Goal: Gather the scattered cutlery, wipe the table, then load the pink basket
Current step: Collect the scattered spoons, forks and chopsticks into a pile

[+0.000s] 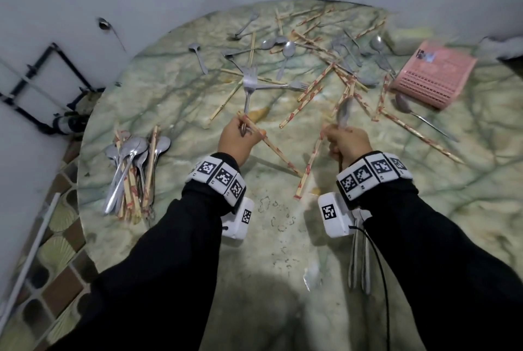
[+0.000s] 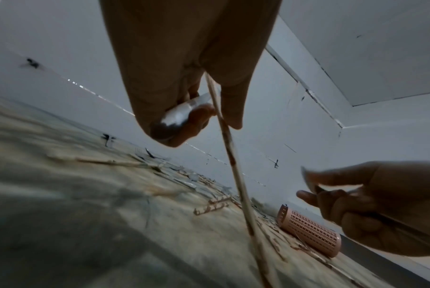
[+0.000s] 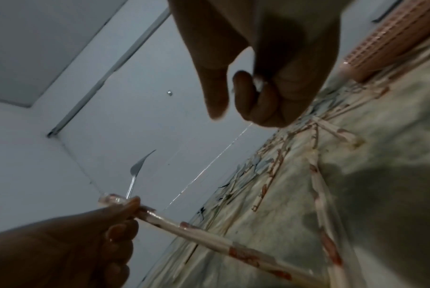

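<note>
Left hand (image 1: 237,138): clenched round a fork (image 1: 248,87) and chopstick (image 1: 271,145).
Right hand (image 1: 346,140): grasping a spoon (image 1: 343,113) and a chopstick.
Gathered pile (image 1: 133,175): left of the left hand, the nearer one, long axes running toward the bench (image 1: 175,90) edge.
Pink basket (image 1: 433,73): on its side, far right of the pile.

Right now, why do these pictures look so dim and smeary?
Head view: dim room, table edge bowed by the wide lens, a shadow at the near edge. Left wrist view: left hand backlit, table streaked by blur. Right wrist view: right hand dark against the wall.
</note>
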### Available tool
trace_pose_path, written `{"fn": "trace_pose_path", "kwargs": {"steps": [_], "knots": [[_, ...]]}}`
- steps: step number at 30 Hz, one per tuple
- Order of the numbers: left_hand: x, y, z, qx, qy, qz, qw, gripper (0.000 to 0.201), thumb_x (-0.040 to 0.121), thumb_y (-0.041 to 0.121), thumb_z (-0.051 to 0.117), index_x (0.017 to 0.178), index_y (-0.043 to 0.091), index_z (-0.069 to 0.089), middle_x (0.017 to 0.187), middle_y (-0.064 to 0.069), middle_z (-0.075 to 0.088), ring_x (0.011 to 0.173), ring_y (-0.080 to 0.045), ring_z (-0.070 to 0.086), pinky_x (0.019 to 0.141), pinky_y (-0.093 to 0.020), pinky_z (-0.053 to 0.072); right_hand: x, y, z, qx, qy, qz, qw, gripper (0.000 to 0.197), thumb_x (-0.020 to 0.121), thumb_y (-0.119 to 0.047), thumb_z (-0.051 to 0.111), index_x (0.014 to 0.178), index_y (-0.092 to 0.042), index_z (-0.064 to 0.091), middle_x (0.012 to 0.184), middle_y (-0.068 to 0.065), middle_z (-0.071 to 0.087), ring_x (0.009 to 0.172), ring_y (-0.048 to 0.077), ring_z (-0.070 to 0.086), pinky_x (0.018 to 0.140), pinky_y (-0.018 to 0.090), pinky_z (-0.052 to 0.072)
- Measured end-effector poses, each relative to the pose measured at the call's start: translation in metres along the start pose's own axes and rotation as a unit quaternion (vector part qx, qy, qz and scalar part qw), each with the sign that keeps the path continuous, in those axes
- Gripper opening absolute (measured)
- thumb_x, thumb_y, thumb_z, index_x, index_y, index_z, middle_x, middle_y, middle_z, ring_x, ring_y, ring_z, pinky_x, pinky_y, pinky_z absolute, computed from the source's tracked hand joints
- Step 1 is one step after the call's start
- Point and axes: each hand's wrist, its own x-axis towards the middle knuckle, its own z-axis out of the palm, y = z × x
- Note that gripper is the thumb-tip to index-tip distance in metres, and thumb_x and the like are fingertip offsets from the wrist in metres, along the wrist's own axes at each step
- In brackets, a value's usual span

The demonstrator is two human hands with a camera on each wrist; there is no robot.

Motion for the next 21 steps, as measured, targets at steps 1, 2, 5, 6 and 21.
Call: {"fn": "trace_pose_path", "kwargs": {"steps": [1,2,5,6,21], "knots": [[-0.001,-0.001,0.004,-0.004,0.005,-0.008,1.000,0.018,0.085,0.012,0.065,0.093,0.011,0.048,0.070,0.006,0.047,0.059,-0.006,0.043,0.054,-0.018,0.036,0.002,0.004,-0.002,-0.004,0.000,0.016,1.000,0.011,0.084,-0.009,0.065,0.077,-0.009,0.057,0.056,0.004,0.043,0.029,0.004,0.035,0.034,0.015,0.028],[0.000,-0.003,0.008,-0.009,0.008,-0.014,1.000,0.016,0.085,0.012,0.064,0.090,0.011,0.049,0.070,0.006,0.046,0.060,-0.006,0.043,0.054,-0.018,0.037,0.002,0.007,-0.004,0.002,0.003,0.028,1.000,0.013,0.084,-0.006,0.065,0.074,-0.009,0.057,0.056,0.005,0.043,0.029,0.004,0.036,0.035,0.016,0.030],[0.001,-0.005,0.018,-0.029,0.011,-0.031,0.999,0.020,0.085,0.013,0.064,0.075,0.017,0.048,0.066,0.003,0.046,0.054,-0.010,0.041,0.052,-0.022,0.035,-0.003,0.011,-0.004,0.030,-0.012,0.045,0.998,0.021,0.095,-0.018,0.050,0.079,-0.011,0.061,0.051,0.002,0.043,0.031,0.007,0.037,0.036,0.017,0.029],[0.002,-0.006,0.022,-0.036,0.009,-0.037,0.999,0.021,0.085,0.013,0.064,0.074,0.019,0.047,0.066,0.003,0.046,0.054,-0.010,0.040,0.052,-0.022,0.035,-0.005,0.013,-0.003,0.020,-0.016,0.050,0.998,0.024,0.098,-0.022,0.046,0.081,-0.013,0.060,0.051,0.002,0.044,0.032,0.009,0.037,0.037,0.016,0.027],[0.005,-0.023,0.059,-0.068,-0.004,-0.082,0.994,0.021,0.092,0.004,0.050,0.077,0.019,0.048,0.080,-0.001,0.057,0.062,-0.007,0.048,0.055,-0.016,0.041,0.016,0.028,0.024,-0.483,-0.065,0.046,0.872,0.021,0.085,-0.015,0.062,0.072,0.000,0.056,0.092,0.015,0.062,0.082,0.028,0.060,0.063,0.027,0.043]]}}
